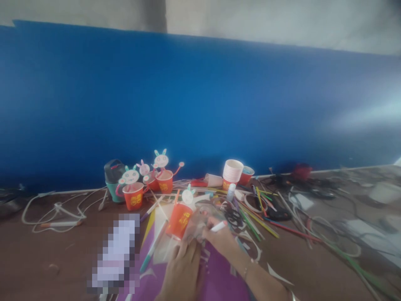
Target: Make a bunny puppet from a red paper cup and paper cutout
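Observation:
My right hand grips a white marker with an orange-red end, angled over the work surface. My left hand lies flat, fingers stretched out and holding nothing, just below an orange-red paper cup with yellow print. A white rabbit face with green ears shows at the top of that cup. Between the hands is a greyish, see-through patch, too blurred to name. Beneath them lies a purple sheet with small white scraps. A blue-tipped marker rests left of the cup.
Red cups with rabbit figures stand at the back left, beside a teal container. A stack of white-rimmed paper cups and a glue stick stand behind. Coloured sticks and cables spread rightward. A phone-like, pixelated object lies left.

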`<state>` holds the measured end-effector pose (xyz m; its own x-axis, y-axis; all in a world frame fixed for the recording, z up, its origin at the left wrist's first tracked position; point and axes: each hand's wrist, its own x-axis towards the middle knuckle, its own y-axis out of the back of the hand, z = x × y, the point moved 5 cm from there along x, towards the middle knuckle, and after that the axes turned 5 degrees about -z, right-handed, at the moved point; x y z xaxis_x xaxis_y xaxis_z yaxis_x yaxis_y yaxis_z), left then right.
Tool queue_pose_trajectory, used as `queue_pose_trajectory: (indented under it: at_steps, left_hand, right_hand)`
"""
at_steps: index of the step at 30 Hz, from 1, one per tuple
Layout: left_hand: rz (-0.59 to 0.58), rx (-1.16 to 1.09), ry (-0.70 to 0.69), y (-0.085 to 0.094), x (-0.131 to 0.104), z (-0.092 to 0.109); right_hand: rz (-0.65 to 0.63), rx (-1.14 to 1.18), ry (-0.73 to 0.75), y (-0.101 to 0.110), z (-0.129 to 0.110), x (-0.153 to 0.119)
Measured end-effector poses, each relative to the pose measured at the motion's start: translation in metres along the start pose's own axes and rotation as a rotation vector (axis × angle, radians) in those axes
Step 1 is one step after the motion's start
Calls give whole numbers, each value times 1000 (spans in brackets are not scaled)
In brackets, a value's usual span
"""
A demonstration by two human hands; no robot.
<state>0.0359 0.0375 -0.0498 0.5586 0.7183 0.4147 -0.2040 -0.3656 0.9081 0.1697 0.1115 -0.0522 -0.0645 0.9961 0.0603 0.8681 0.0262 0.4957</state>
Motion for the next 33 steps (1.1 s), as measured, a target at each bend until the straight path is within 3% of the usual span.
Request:
queue_pose_trajectory:
  at_steps: [5, 15, 33]
  left_hand:
    - [10, 11, -9, 1, 1, -1]
    - [0, -7, -6, -9, -1, -2]
    - [22, 2, -9, -7, -1, -3]
  right_hand:
    - [-11, -8, 38, -2, 1, 1]
    - [-15, 22, -67, 1, -7, -2]
    - [-15, 66, -55, 0, -4, -1]
